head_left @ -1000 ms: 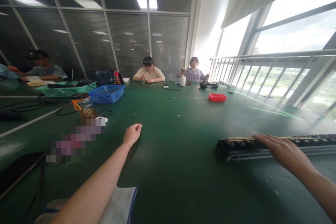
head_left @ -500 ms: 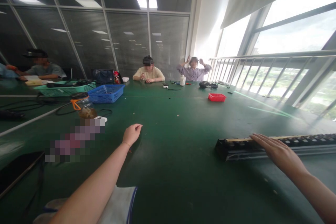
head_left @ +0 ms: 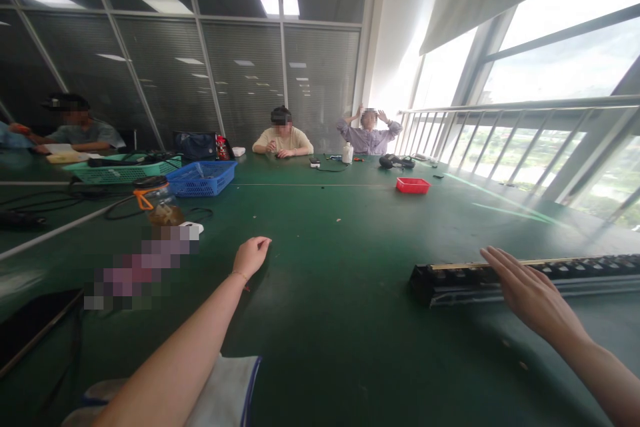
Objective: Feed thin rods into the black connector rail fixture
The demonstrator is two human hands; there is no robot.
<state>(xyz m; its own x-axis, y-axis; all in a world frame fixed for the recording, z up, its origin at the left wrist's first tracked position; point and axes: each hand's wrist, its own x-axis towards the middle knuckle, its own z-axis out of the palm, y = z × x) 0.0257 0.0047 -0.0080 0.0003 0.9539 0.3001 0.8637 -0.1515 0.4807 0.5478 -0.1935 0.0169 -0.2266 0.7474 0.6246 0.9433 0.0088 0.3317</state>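
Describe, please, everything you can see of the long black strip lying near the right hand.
The strip is a long, low black bar, plastic by the look of it, with a row of small blocks or sockets along its top and a thin brass-coloured line along the far edge. A paler grey rail runs along its near side. It lies flat on the green table, running from mid-table out past the picture's right edge. The right hand is open above its left part, fingers spread; whether it touches cannot be told.
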